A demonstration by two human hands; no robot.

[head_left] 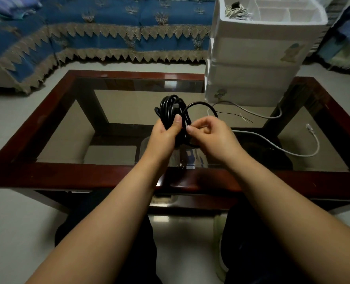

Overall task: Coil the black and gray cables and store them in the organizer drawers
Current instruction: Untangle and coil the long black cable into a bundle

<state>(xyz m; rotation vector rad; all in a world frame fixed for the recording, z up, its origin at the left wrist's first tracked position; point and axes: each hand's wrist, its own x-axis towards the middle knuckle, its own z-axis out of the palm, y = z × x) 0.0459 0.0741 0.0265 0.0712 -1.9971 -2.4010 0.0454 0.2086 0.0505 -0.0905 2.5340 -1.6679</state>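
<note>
The black cable is held above the desk, its bundled coils gripped upright by the left hand. The loose loop to the right is pinched by the right hand, nearest the wrap point.

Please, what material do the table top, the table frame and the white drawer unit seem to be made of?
Table top: probably tinted glass; the floor and table legs show through it, and it reflects light.
Table frame: looks like dark red wood with a glossy finish, or perhaps a veneer.
White drawer unit: likely matte plastic, with smooth rounded edges.
</note>
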